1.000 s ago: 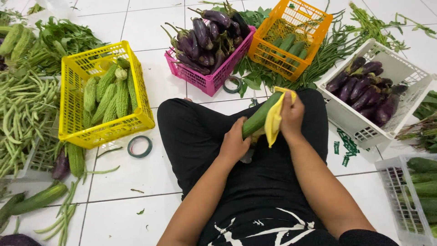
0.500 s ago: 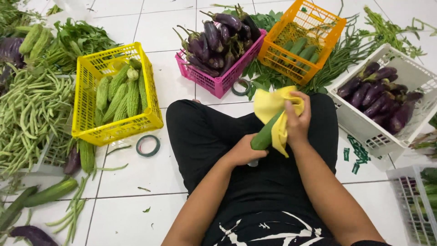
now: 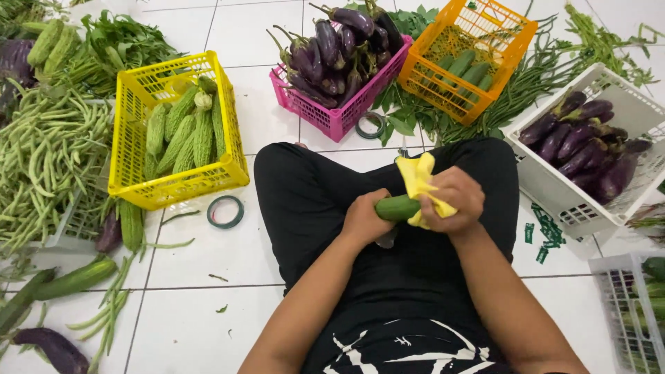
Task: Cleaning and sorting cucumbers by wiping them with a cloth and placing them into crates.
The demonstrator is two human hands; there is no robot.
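I sit cross-legged on a white tiled floor. My left hand (image 3: 364, 218) grips one end of a green cucumber (image 3: 397, 207) held level over my lap. My right hand (image 3: 451, 201) holds a yellow cloth (image 3: 420, 181) wrapped round the cucumber's other end, so that end is hidden. Both hands are close together above my black trousers.
A yellow crate of bitter gourds (image 3: 179, 131) stands at left, a pink crate of eggplants (image 3: 339, 62) and an orange crate of cucumbers (image 3: 465, 59) ahead, a white crate of eggplants (image 3: 589, 149) at right. Long beans (image 3: 41, 159) lie far left; tape rolls (image 3: 225, 211) on the floor.
The cucumber has swung from a steep tilt to level. The yellow cloth has been pulled tighter round its right end, and both hands have dropped lower toward my lap.
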